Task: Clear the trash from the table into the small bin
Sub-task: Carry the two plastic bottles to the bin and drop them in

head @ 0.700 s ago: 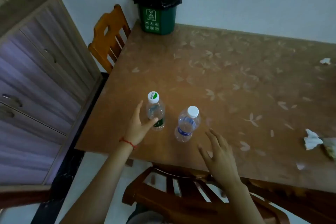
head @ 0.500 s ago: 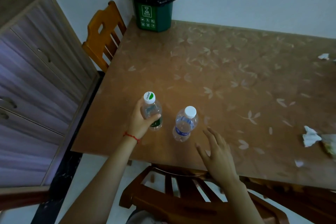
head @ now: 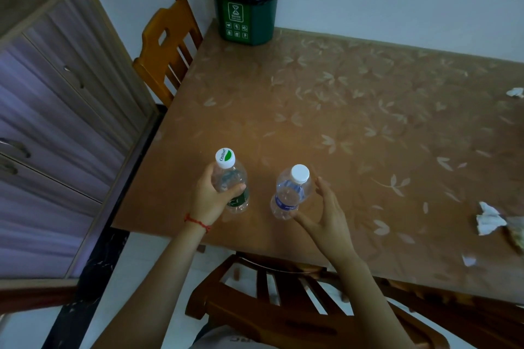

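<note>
Two clear plastic bottles stand near the front left edge of the brown table [head: 354, 127]. My left hand [head: 208, 195] grips the green-labelled bottle [head: 231, 181], thumb across its front. Just right of the blue-labelled bottle [head: 289, 193], my right hand [head: 323, 215] is spread open, its thumb by the bottle's base and its fingers beside the shoulder. The small green bin [head: 246, 1] with a black liner stands at the table's far left corner. Crumpled white tissues [head: 489, 218] lie at the right edge, and another tissue [head: 514, 91] lies farther back.
An orange wooden chair [head: 167, 48] stands at the table's left side below the bin. A dark wooden chair [head: 283, 300] is tucked under the near edge. A cabinet with drawers [head: 56, 122] fills the left. A small paper scrap [head: 468, 260] lies near the front right.
My left hand closed round the green-labelled bottle. My right hand moved forward from the table edge to beside the blue-labelled bottle.
</note>
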Motion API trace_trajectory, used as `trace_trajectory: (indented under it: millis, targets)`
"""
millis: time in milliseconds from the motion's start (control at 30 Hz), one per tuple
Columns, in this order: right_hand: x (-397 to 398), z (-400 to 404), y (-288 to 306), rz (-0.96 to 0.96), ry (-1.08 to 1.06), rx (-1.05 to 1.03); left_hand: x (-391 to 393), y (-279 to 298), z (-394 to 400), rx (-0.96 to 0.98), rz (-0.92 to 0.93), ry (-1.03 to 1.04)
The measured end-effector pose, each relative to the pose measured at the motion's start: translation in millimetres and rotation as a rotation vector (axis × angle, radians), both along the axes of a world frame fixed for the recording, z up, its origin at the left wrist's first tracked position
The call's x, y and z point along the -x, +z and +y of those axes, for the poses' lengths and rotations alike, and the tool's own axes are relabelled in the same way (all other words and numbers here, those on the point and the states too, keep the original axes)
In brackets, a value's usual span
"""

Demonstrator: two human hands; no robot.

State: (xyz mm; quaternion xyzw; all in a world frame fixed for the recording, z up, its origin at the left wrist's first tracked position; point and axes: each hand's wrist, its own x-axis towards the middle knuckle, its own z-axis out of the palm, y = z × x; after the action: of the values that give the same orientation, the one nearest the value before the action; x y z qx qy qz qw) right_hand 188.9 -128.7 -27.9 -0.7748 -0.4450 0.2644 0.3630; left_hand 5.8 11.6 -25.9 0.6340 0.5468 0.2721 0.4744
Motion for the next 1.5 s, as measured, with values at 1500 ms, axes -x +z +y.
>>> trace_trajectory:
  millis: [1500]
  targets:
    - [192,49,45,0.339,0.683,-0.062,221,33,-159,-0.215,0.052,0.844]
